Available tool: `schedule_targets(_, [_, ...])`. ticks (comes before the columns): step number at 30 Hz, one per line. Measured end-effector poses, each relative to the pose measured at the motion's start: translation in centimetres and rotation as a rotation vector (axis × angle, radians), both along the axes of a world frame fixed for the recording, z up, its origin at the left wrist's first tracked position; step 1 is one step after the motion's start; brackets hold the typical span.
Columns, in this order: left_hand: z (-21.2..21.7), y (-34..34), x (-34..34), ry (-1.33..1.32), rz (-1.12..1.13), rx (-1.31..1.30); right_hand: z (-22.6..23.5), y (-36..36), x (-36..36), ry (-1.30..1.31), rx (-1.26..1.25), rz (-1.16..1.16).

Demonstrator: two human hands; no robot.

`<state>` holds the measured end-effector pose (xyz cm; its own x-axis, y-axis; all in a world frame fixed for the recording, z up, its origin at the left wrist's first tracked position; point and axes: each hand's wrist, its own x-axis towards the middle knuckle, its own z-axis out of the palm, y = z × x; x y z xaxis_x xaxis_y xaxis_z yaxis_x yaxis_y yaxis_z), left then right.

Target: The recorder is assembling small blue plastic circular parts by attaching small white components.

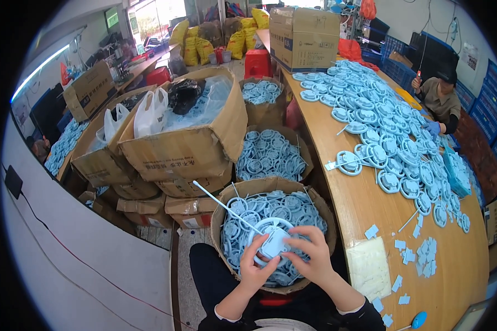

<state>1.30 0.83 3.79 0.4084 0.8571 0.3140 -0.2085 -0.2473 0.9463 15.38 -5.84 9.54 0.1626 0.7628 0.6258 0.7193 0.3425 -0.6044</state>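
Pale blue plastic ring piece (pixel 274 239), round with a lighter centre disc, held low and central over the lap, just above the near box. Left hand (pixel 252 267) grips its lower left rim, fingers curled closed on it. Right hand (pixel 313 257) closes on the right rim, fingers bent over the top edge. A thin white stem (pixel 222 202) runs up and left from the piece, straight and stiff-looking.

Progress, as a judgement: one piece in hand, a great many yet to go or already gone through. The near cardboard box (pixel 222 205) is heaped with like pieces, tangled, rims interlocked. Which heaps are finished and which are not cannot be told from here.

Further out: two more open boxes of blue pieces (pixel 270 154) behind, towards the far side. Left of them, larger worn cartons (pixel 182 149), soft at the corners, with white and black plastic bags on top.

Right: long wooden table (pixel 364 204), smooth, light brown grain. Spread of blue pieces (pixel 381 116) laid flat across its far half, some with white stems. Near end has small pale blue scraps (pixel 419 256) and a cream pad (pixel 369 267), matte. Another person (pixel 439 99) sits at the far right edge. Sealed carton (pixel 303 36) at the table's far end.
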Motion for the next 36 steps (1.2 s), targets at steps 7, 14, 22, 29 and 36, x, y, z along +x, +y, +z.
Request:
schedule_targets(7, [-0.3, 0.6, -0.4, -0.121, -0.231, -0.163, -1.3, 0.3, 0.7, 1.005, -0.313, 0.276])
schedule_targets(14, [-0.7, 0.8, 0.3, -0.173, -0.413, -0.497, -1.6, 0.4, 1.1, 1.098, -0.571, 0.058])
schedule_targets(22, [-1.5, 0.6, 1.4, 0.049, -0.251, -0.486, -4.0, 0.3, 1.6, 1.004, -0.580, -0.058])
schedule_targets(29, [-3.7, 2.5, 2.2, 0.185, -0.501, -0.446, -4.8, -0.4, 2.0, 0.661, -0.685, -0.265])
schedule_targets(36, [-3.6, 1.3, 4.0, 0.168, -0.530, -0.455, -5.6, -1.5, 2.1, 0.663, -0.595, -0.365])
